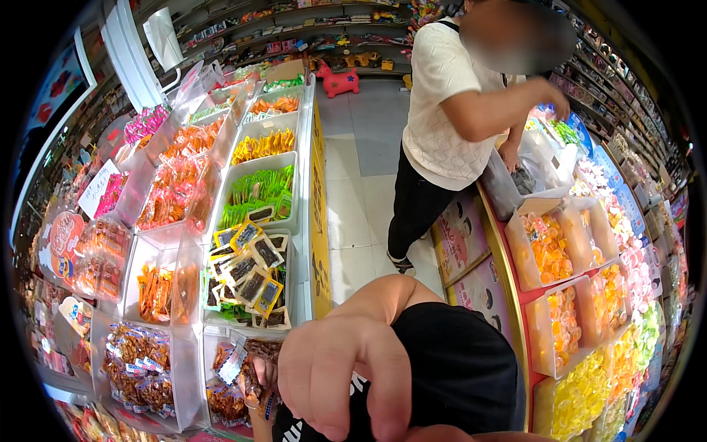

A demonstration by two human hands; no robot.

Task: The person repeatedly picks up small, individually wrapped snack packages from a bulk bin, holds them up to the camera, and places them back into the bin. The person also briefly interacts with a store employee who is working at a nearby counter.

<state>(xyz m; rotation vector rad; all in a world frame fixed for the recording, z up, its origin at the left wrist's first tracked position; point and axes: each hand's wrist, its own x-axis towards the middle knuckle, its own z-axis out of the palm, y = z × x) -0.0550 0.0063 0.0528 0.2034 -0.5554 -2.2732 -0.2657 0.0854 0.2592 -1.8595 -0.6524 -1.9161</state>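
Observation:
My left hand (263, 373) is at the near left bin, partly covered by my other hand. Its fingers are closed on a clear snack packet (234, 362) with a silver-white label. Similar brown snack packets (227, 404) lie below it. My right hand (346, 368) is raised close in front of me, its elbow bent under a black sleeve (456, 361). The fingers of that hand bend loosely downward with a gap between them, and I see nothing in them. Just beyond the left hand, a bin holds small black-and-yellow packets (254, 269) over green ones.
More bins on the left hold green packets (258, 190), orange packets (155, 291) and brown packets (136, 361). Across a tiled aisle (350, 214), a person in a white top (449, 110) reaches over a bin. Yellow and orange sweets (582, 390) fill the right display.

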